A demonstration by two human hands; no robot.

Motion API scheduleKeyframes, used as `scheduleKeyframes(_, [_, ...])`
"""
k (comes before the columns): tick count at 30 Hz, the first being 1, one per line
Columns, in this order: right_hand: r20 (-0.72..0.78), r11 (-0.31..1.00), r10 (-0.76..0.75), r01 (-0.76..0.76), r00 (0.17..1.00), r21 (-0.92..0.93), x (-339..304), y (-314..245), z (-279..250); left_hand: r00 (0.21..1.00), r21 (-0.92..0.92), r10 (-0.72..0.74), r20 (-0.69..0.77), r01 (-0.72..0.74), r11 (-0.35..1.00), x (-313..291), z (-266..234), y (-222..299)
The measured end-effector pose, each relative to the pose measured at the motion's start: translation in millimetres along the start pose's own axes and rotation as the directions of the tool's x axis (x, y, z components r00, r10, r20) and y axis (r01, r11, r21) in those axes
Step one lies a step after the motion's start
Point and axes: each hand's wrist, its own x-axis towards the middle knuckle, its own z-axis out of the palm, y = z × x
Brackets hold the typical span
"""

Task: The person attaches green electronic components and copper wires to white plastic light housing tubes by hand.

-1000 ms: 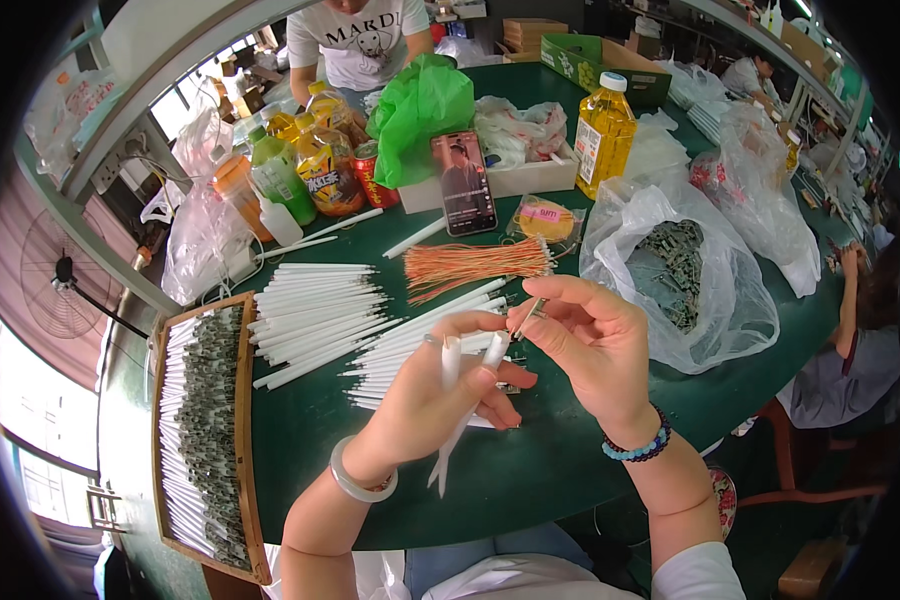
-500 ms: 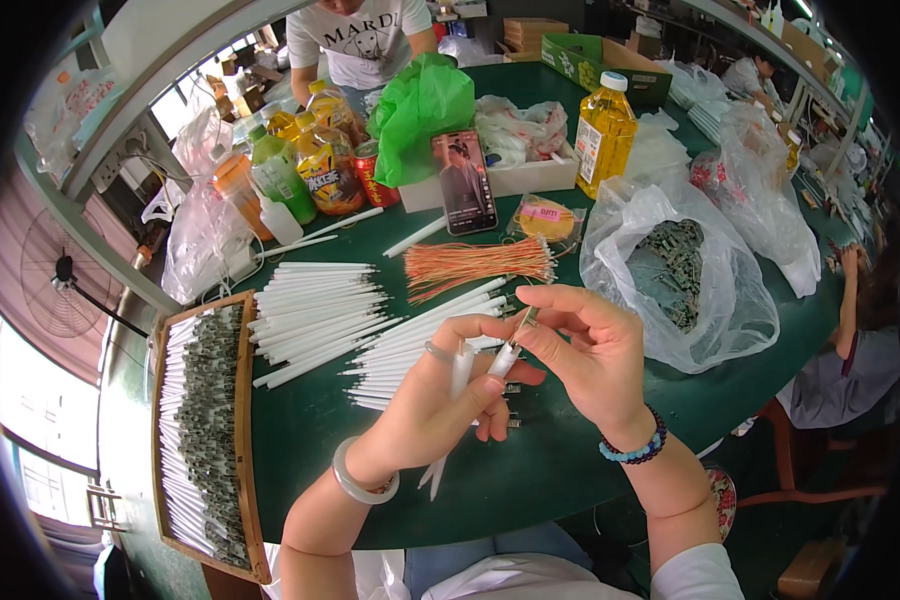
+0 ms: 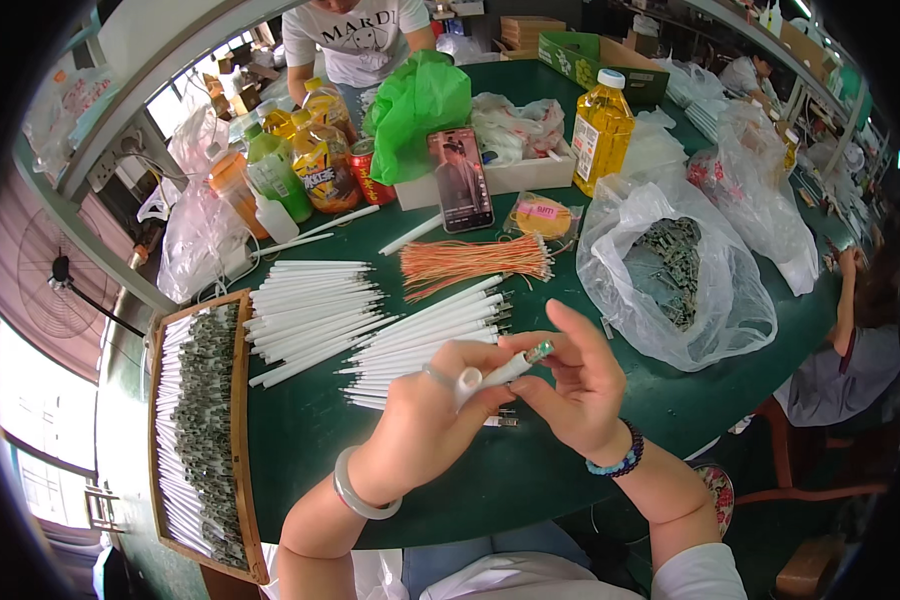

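Note:
My left hand (image 3: 420,425) is closed around two slim white tubes; the open round end of one tube (image 3: 468,380) faces up. From the end of the other white tube (image 3: 502,373) a small green circuit board (image 3: 540,351) sticks out. My right hand (image 3: 585,395) has its thumb and fingers closed about that same end, with the index finger raised. Below the hands on the table lie white tubes (image 3: 425,345) with small boards at their right ends. A bundle of orange wires (image 3: 470,262) lies just beyond them.
A wooden tray (image 3: 242,440) of board-tipped tubes stands at left, beside another pile of white tubes (image 3: 315,315). A clear bag (image 3: 610,300) of small boards sits at right. Behind stand a phone (image 3: 462,185), bottles (image 3: 602,130) and a green bag (image 3: 420,110). A person faces me across the table.
The green board, earlier pinched above the tube's mouth by my right hand, is now seated mostly in the tube. Both hands have tilted the tube over toward the right.

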Motion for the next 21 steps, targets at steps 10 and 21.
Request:
scheduleKeyframes(10, [-0.003,0.996,0.01,-0.01,1.0,0.084,-9.3,5.1,1.3,0.964,0.301,0.264,-0.036,-0.241,0.922,-2.0,1.8,2.0])
scheduleKeyframes(21, [0.008,0.931,0.363,-0.363,0.932,0.048,-14.4,-1.0,-9.2,0.981,-0.487,-0.094,-0.17,-0.001,0.873,5.5,-1.3,-3.7])
